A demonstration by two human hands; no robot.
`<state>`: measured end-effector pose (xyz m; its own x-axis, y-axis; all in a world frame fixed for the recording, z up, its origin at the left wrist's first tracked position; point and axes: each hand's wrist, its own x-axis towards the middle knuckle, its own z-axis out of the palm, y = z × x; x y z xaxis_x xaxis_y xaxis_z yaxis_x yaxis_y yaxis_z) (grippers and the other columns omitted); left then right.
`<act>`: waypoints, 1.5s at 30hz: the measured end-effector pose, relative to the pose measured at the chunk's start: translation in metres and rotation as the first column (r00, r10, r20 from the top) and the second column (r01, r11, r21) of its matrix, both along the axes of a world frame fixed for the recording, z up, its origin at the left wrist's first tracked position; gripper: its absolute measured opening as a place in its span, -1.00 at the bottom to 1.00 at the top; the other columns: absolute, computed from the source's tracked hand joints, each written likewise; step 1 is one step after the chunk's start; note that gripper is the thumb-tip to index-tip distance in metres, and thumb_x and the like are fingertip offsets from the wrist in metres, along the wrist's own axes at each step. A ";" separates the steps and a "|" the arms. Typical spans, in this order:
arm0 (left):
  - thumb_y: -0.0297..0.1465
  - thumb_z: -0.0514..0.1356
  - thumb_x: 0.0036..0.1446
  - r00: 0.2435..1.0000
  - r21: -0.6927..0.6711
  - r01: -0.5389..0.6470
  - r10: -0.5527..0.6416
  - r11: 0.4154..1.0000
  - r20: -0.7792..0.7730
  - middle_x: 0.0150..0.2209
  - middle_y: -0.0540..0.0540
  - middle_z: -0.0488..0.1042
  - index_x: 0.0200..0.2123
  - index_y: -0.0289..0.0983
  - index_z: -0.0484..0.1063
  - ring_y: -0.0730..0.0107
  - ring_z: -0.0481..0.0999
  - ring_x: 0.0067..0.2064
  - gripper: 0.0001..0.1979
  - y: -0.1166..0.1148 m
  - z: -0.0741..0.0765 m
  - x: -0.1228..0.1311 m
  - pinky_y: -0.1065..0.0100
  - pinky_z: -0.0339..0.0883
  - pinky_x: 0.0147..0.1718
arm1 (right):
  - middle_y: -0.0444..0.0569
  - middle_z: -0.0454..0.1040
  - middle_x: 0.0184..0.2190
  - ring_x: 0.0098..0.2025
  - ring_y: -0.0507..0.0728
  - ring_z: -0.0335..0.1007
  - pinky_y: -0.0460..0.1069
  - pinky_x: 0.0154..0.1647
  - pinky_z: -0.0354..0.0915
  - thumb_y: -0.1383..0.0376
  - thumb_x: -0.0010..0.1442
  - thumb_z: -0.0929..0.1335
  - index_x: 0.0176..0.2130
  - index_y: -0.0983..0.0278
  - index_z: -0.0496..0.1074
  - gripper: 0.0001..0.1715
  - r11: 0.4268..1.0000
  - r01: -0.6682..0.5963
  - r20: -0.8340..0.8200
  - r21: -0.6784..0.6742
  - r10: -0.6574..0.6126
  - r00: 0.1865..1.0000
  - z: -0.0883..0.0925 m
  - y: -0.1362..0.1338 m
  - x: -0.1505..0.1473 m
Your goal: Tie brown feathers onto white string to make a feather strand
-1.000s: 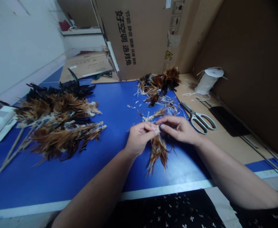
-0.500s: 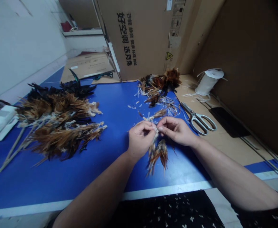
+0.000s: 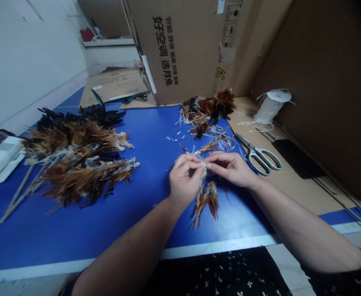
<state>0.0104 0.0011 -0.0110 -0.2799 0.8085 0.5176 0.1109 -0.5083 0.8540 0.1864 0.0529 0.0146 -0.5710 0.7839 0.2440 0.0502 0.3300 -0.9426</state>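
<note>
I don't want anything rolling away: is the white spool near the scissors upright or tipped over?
Upright: the white spool stands on end on the cardboard, its round top facing upward, though it looks slanted.

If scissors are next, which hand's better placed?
Right, likely. The right hand is close to the scissors; the left hand is farther off. Both pinch a pale piece by the brown feathers, so the right would first have to let go.
</note>
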 end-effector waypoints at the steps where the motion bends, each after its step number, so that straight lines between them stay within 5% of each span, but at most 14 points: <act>1: -0.43 0.41 0.10 1.000 -0.004 0.004 -0.004 1.000 -0.001 -0.25 -0.11 0.53 -0.43 -0.21 0.59 0.31 0.56 -0.20 -0.92 0.000 -0.001 0.000 0.25 0.46 -0.13 | 0.03 0.62 -0.14 -0.14 0.11 0.54 0.04 -0.06 0.47 0.13 0.31 0.46 -0.06 0.26 0.64 -0.70 0.998 0.019 0.012 0.056 -0.020 1.000 0.001 0.000 0.000; 11: -0.43 0.39 0.11 1.000 -0.039 0.021 -0.021 0.999 0.004 -0.24 -0.12 0.51 -0.40 -0.22 0.58 0.29 0.55 -0.17 -0.93 0.003 -0.004 -0.004 0.26 0.46 -0.13 | 0.03 0.57 -0.24 -0.19 0.13 0.50 0.06 -0.16 0.47 0.22 0.34 0.43 -0.09 0.18 0.67 -0.79 0.866 0.146 0.000 0.479 -0.166 0.986 -0.006 0.003 -0.001; 18: -0.40 0.44 0.06 0.937 -0.135 0.070 -0.019 0.988 0.348 -0.23 -0.07 0.47 -0.40 -0.27 0.46 0.41 0.53 -0.19 -0.81 0.007 -0.008 -0.003 0.33 0.46 -0.10 | 0.04 0.56 -0.27 -0.23 0.14 0.50 0.08 -0.19 0.47 0.23 0.30 0.45 -0.17 0.19 0.65 -0.85 0.806 0.296 -0.041 0.513 -0.321 0.946 -0.003 0.000 -0.001; 22: -0.39 0.46 0.03 0.885 -0.231 0.148 -0.025 0.962 0.465 -0.25 -0.06 0.51 -0.40 -0.27 0.43 0.44 0.55 -0.22 -0.75 0.005 -0.007 -0.001 0.36 0.46 -0.15 | 0.05 0.55 -0.27 -0.24 0.15 0.51 0.09 -0.19 0.47 0.28 0.28 0.45 -0.20 0.21 0.63 -0.90 0.795 0.292 -0.054 0.531 -0.312 0.949 -0.001 -0.003 -0.004; 29: -0.38 0.49 -0.05 0.911 -0.269 0.122 0.000 0.955 0.412 -0.29 -0.05 0.52 -0.42 -0.27 0.41 0.41 0.57 -0.20 -0.71 0.005 -0.008 0.003 0.34 0.45 -0.09 | 0.07 0.57 -0.16 -0.12 0.17 0.56 0.11 -0.06 0.51 0.34 0.26 0.45 -0.20 0.20 0.57 -0.93 0.778 0.152 -0.043 0.610 -0.159 0.986 0.002 -0.009 -0.007; 32: -0.38 0.52 -0.12 0.909 -0.309 0.151 -0.008 0.939 0.418 -0.29 -0.05 0.54 -0.41 -0.28 0.43 0.41 0.57 -0.23 -0.68 0.005 -0.011 0.006 0.35 0.45 -0.13 | 0.09 0.59 -0.11 -0.11 0.16 0.58 0.10 -0.04 0.52 0.35 0.31 0.41 -0.22 0.23 0.48 -0.99 0.855 0.023 -0.021 0.518 -0.014 1.000 0.002 -0.011 -0.007; 36: -0.35 0.55 -0.17 0.872 -0.375 0.229 -0.019 0.898 0.489 -0.32 -0.05 0.56 -0.42 -0.30 0.45 0.44 0.56 -0.29 -0.65 0.004 -0.010 0.009 0.37 0.42 -0.20 | 0.06 0.56 -0.07 -0.50 -0.04 0.45 -0.05 -0.43 0.47 0.25 0.44 0.34 -0.15 0.23 0.32 -0.89 0.992 -0.091 -0.144 0.091 0.104 0.984 0.000 -0.014 -0.005; 38: -0.34 0.54 -0.15 0.826 -0.391 0.286 -0.018 0.875 0.563 -0.32 -0.07 0.58 -0.43 -0.31 0.44 0.44 0.56 -0.31 -0.65 0.003 -0.006 0.008 0.37 0.41 -0.21 | 0.02 0.57 -0.12 -0.57 -0.08 0.39 -0.04 -0.45 0.49 0.21 0.46 0.33 -0.14 0.23 0.29 -0.85 0.989 -0.145 -0.217 -0.040 0.133 0.967 0.000 -0.013 -0.005; 45: -0.40 0.51 -0.09 0.636 -0.306 0.537 -0.139 0.786 0.759 -0.30 -0.09 0.60 -0.40 -0.30 0.38 0.39 0.59 -0.33 -0.65 0.001 0.010 0.001 0.37 0.43 -0.30 | -0.07 0.58 -0.21 -0.61 -0.09 0.36 0.04 -0.35 0.58 0.20 0.43 0.38 -0.16 0.24 0.31 -0.81 0.954 -0.253 -0.275 -0.164 0.202 0.940 -0.003 -0.002 -0.001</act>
<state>0.0116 0.0026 -0.0007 -0.0303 0.9862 -0.1625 -0.6757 0.0995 0.7305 0.1853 0.0511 0.0115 -0.6788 0.6868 0.2600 -0.2523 0.1144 -0.9609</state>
